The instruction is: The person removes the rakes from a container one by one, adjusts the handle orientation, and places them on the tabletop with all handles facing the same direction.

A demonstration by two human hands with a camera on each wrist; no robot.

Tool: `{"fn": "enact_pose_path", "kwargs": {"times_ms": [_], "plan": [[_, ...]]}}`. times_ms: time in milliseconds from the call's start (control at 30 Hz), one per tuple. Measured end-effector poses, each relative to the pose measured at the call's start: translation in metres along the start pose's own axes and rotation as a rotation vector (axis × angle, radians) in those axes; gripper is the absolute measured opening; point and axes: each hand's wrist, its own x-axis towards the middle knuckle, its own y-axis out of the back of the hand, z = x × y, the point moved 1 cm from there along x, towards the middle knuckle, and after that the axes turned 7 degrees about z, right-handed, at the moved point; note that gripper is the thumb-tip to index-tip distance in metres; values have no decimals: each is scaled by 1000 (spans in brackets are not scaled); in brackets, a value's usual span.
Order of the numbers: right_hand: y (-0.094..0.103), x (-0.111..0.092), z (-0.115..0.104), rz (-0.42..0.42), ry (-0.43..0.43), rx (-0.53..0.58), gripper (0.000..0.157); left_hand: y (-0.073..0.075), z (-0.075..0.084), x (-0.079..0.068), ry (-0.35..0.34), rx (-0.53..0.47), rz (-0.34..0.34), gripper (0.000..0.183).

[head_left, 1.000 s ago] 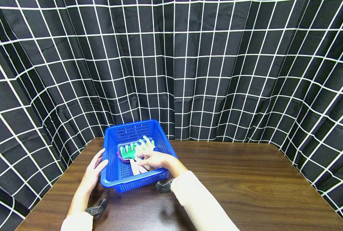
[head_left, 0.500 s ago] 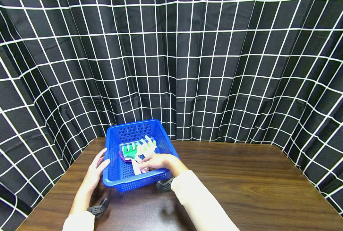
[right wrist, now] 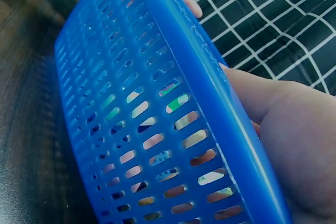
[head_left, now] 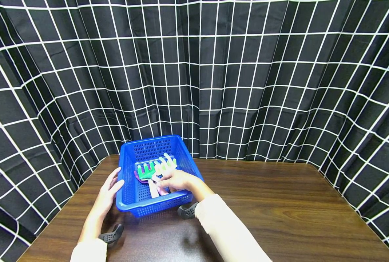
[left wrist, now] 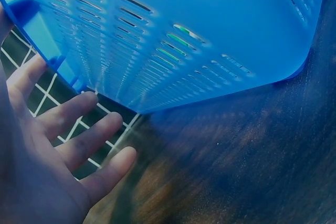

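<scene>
A blue perforated basket [head_left: 156, 205] stands at the left of the table. Inside lie several rake-like pieces with finger-like prongs. One is a green piece [head_left: 146, 172] with a pale handle [head_left: 153, 189]; below it shows a purple piece [head_left: 137, 177]. A pale yellow-green piece [head_left: 165, 165] lies to the right. My left hand [head_left: 107, 189] rests at the basket's left rim, its fingers extended and spread in the left wrist view. Reaching over the front right, my right hand [head_left: 178, 181] has bent thumb and fingers among the handles. Whether it pinches one is hidden.
The brown wooden table [head_left: 266, 203] stretches to the right of the basket. A black curtain with a white grid [head_left: 246, 91] hangs behind it. Dark bands [head_left: 110, 234] sit at both wrists. In the right wrist view, the basket wall [right wrist: 142, 103] hides most of the contents.
The right hand has shifted slightly among the handles, and the green piece has turned a little over the purple one. The left hand and basket stay almost in place.
</scene>
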Motion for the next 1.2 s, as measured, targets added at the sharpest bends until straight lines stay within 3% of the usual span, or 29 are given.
{"fn": "enact_pose_path", "kwargs": {"times_ms": [233, 367, 567, 833, 1200], "plan": [[2, -1, -1, 169, -5, 87, 12, 0, -1, 1, 5, -22, -7, 55], [4, -2, -1, 226, -1, 70, 11, 0, -1, 2, -3, -34, -17, 55], [3, -3, 2, 239, 8, 33, 16, -1, -3, 1, -6, -43, -19, 55], [3, -2, 3, 190, 80, -64, 14, 0, -4, 0, -1, -52, -19, 55], [4, -4, -1, 261, 25, -263, 19, 0, -2, 0, 8, -39, -16, 55]]}}
